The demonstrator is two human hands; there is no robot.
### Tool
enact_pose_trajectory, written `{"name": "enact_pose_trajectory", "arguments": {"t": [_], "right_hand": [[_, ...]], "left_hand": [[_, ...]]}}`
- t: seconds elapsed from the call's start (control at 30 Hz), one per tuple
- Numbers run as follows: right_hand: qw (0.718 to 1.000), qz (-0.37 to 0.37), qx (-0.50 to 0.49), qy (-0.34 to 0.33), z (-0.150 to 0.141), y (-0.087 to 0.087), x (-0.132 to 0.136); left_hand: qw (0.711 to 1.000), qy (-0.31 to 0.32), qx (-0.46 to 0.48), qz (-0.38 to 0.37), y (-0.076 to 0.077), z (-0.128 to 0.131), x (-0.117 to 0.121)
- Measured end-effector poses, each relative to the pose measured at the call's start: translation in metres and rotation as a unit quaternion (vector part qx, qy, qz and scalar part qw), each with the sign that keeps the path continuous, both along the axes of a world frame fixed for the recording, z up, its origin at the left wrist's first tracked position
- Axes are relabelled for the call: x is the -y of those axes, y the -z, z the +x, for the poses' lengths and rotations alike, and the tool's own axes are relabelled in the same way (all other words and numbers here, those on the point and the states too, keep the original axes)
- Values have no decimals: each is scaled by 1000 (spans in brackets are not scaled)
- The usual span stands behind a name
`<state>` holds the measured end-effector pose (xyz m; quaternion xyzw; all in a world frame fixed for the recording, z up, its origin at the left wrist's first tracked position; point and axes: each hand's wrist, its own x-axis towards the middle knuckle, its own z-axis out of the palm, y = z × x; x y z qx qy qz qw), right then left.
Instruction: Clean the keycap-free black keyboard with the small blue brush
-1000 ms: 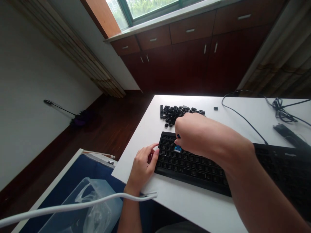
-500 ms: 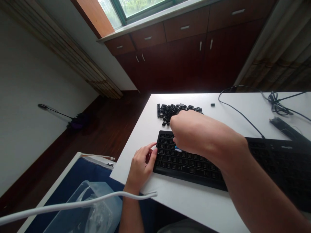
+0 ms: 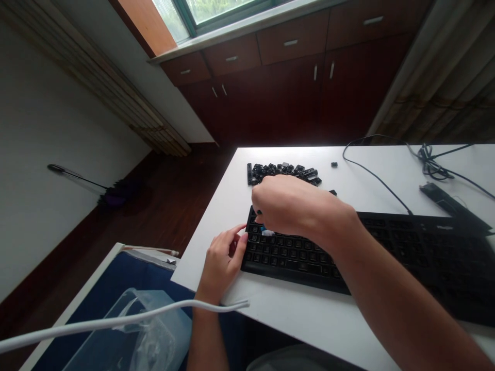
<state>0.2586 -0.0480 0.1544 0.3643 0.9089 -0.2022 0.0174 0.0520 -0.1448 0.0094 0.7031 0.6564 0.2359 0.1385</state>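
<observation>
A black keyboard with its keycaps off lies across the white table. At its left end my left hand grips the edge, thumb and fingertips pressed against the side. My right hand is closed in a fist above the left part of the keyboard, palm down. From under it pokes a small brush with a blue and white head, touching or just over the bare key slots. The brush's handle is mostly hidden by my fingers. Behind my right hand lies a heap of loose black keycaps.
A single keycap sits apart near the black cable. Farther right is a long dark flat object. A white cord crosses the lower left, above a clear plastic bin. Dark red cabinets stand behind the table.
My right hand has shifted left along the keyboard with the brush, closer to the keyboard's left end. My left hand keeps its hold on the edge. The view has moved slightly.
</observation>
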Motion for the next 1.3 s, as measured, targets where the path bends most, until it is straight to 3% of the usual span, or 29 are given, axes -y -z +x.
{"name": "enact_pose_trajectory", "arguments": {"t": [0.13, 0.33, 0.43, 0.63, 0.8, 0.9, 1.1, 1.3], "right_hand": [[998, 27, -60, -7, 12, 0, -5], [990, -31, 84, 105, 24, -4, -2], [990, -44, 87, 98, 15, 0, -2], [999, 18, -41, 1, 7, 3, -4], [994, -4, 52, 94, 20, -2, 0], [992, -15, 70, 105, 19, 0, -1], [998, 18, -54, -10, 4, -1, 0], [994, -24, 65, 82, 11, -7, 5]], "left_hand": [[1000, 3, 2, 0, -1, 0, 0], [1000, 4, 6, -9, -2, 1, 1], [1000, 4, 6, -7, -1, 1, 1], [1000, 4, 11, -2, -1, 1, 2], [1000, 3, 11, -11, -3, 2, 2], [1000, 0, 13, -12, -3, 2, 2], [1000, 1, 12, -1, -1, 2, 2], [1000, -4, 12, -12, -3, 3, 2]]}}
